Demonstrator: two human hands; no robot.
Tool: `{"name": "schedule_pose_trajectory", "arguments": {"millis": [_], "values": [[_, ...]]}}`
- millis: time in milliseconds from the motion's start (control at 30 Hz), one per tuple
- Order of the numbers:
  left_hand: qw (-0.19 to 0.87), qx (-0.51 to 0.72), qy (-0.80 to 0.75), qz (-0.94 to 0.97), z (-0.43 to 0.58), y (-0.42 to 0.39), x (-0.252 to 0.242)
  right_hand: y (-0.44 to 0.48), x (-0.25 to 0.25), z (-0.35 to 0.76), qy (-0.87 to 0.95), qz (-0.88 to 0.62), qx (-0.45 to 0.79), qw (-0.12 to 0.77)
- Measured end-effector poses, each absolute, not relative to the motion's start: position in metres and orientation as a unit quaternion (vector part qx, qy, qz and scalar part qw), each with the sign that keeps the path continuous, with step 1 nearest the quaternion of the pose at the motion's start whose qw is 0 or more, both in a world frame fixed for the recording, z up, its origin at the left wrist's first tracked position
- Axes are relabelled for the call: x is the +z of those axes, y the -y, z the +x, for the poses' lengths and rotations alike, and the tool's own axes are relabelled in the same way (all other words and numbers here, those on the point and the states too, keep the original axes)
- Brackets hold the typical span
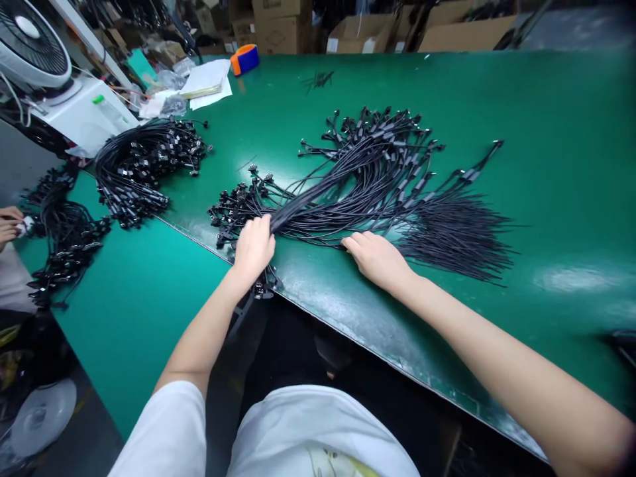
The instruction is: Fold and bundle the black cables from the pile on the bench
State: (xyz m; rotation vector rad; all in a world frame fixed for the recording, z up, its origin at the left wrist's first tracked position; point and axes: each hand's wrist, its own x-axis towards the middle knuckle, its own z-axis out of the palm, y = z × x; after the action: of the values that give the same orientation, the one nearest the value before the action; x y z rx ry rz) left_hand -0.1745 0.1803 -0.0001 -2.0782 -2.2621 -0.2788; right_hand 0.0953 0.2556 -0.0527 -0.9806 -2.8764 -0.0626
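Observation:
My left hand (255, 248) is wrapped around a thick bundle of black cables (313, 195), close to the end where many small connectors (238, 205) cluster. From there the cables fan out to the right and curve up to more connector ends (382, 129) with grey sleeves. My right hand (375, 257) rests low over the table with its fingertips pinched at a cable on the bundle's lower edge. Just beyond it lies a spread of thin black strips (457, 232), with a few cable ends across their top.
More bundled black cables (149, 162) lie to the left, beside a white box (84, 112) with a fan (30, 43) on it. Another person's hand (10, 224) is at the far left. Papers (206, 83) and an orange-blue tape roll (244, 59) sit at the back of the green table (561, 165).

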Motion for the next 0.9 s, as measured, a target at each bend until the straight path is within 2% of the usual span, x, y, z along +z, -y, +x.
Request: {"name": "schedule_pose_trajectory", "arguments": {"millis": [100,267,333,433,500,533,600,667,767,900], "values": [[0.099,-0.124,0.74,-0.654,-0.188,-0.191,0.017,-0.254,-0.053,0.094,0.943,-0.326,-0.022,0.055],[0.025,-0.112,0.709,-0.696,-0.219,-0.194,0.023,-0.256,-0.055,0.096,0.935,-0.348,-0.008,0.063],[0.034,-0.135,0.714,-0.686,-0.224,-0.188,0.025,-0.252,-0.05,0.095,0.934,-0.352,0.011,0.064],[0.046,-0.209,0.719,-0.661,-0.207,-0.173,0.043,-0.237,-0.029,0.081,0.918,-0.358,0.052,0.163],[-0.033,-0.237,0.695,-0.678,-0.183,-0.158,0.063,-0.229,-0.007,0.062,0.902,-0.348,0.061,0.249],[-0.105,-0.23,0.673,-0.695,-0.171,-0.15,0.074,-0.23,0.004,0.051,0.9,-0.344,0.059,0.26],[-0.25,-0.222,0.633,-0.698,-0.153,-0.133,0.096,-0.246,0.024,0.032,0.912,-0.349,0.053,0.209],[-0.365,-0.277,0.616,-0.641,-0.15,-0.116,0.113,-0.281,0.039,0.027,0.909,-0.389,0.057,0.135],[-0.471,-0.404,0.592,-0.515,-0.171,-0.096,0.123,-0.342,0.062,0.05,0.859,-0.493,0.057,0.124],[-0.563,-0.469,0.551,-0.399,-0.2,-0.086,0.105,-0.366,0.107,0.1,0.806,-0.547,0.009,0.225]]}}
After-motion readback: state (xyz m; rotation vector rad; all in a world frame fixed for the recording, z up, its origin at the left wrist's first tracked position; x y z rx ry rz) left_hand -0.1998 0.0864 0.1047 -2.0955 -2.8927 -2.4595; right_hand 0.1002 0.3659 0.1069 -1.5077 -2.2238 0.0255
